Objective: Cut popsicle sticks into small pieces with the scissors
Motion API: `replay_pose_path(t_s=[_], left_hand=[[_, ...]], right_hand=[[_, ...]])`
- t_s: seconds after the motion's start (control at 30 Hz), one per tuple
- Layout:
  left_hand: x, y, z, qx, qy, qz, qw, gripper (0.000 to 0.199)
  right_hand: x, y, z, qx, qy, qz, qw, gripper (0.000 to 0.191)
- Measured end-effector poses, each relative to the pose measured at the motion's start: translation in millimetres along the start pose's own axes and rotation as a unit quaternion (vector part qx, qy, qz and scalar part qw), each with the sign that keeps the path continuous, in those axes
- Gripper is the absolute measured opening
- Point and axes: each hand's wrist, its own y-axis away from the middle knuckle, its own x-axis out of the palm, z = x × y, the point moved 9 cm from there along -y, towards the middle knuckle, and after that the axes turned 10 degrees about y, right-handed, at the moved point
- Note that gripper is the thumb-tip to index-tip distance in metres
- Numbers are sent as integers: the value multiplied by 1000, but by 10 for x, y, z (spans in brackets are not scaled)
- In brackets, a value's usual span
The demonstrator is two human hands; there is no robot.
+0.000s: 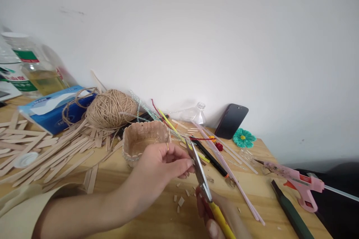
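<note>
My left hand (171,162) is in a pinch close to the scissor blades. Whatever lies between its fingertips is too small to make out. In my right hand (211,209) is a pair of scissors (206,188) with yellow handles, pointing away from me, blades slightly apart beside the left fingertips. Behind my left hand stands a small box (147,130) made of wooden stick pieces, its rim scalloped and its lower edge trimmed with silvery material. Small cut wood bits (181,201) lie on the table below the hands.
Craft sticks (70,149) cover the left side, with a twine ball (110,108) and blue tissue pack (60,110) behind. Rightward are a black pen (211,157), a phone (231,121), a teal flower (244,138), a pink glue gun (297,181) and a green-handled tool (290,211).
</note>
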Motion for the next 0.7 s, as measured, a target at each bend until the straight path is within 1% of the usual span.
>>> replay_pose_path(t_s=[0.03, 0.17, 0.33, 0.47, 0.63, 0.7], left_hand=[[0, 1, -4, 2, 1, 0, 1000, 6], [6, 4, -4, 2, 5, 4, 1000, 6], [2, 8, -1, -1, 4, -3, 1000, 5], [4, 10, 11, 4, 17, -7, 1000, 6], [4, 19, 30, 13, 28, -7, 999, 7], [2, 25, 34, 15, 25, -5, 1000, 7]], right_hand=[[10, -2, -10, 1, 9, -1, 1000, 60], [68, -21, -52, 27, 39, 29, 998, 64], [36, -35, 1, 36, 40, 7, 999, 62], [40, -44, 26, 41, 41, -6, 998, 63], [73, -60, 32, 48, 56, 6, 997, 62], [61, -63, 51, 50, 67, 2, 997, 61]])
